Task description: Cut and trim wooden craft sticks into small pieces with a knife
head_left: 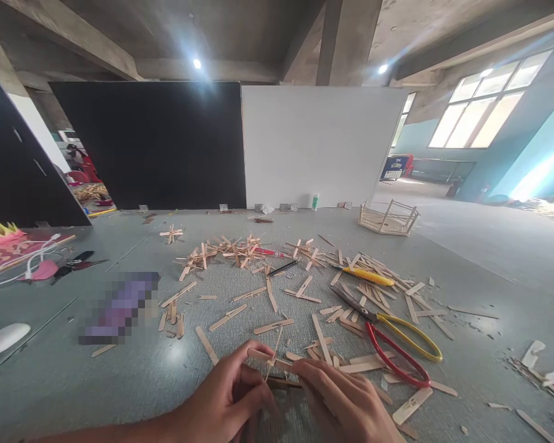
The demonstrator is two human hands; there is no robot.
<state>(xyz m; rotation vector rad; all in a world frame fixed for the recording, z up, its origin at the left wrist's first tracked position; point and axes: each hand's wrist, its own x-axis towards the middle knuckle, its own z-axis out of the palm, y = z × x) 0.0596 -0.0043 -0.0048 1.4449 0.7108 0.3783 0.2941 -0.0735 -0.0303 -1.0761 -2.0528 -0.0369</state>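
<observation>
A small frame of crossed wooden craft sticks (pixel 282 365) is held between my two hands at the near edge of the table. My left hand (pixel 233 394) pinches its left end between closed fingers. On the right end, the fingers of my right hand (pixel 339 397) are closed, and part of the frame is hidden behind them. One thin stick of the frame points upward. Just beyond my hands lie loose craft sticks (pixel 322 338). Scissors (pixel 397 344) with one red and one yellow handle rest to the right of my right hand.
Star-shaped stick pieces (pixel 240 249) are clustered farther back, near a yellow-handled tool (pixel 368 275) and a dark pen (pixel 282 268). A fence-like stick structure (pixel 388 218) stands back right. To the left are a blurred purple item (pixel 120 307) and a white mouse (pixel 5 339).
</observation>
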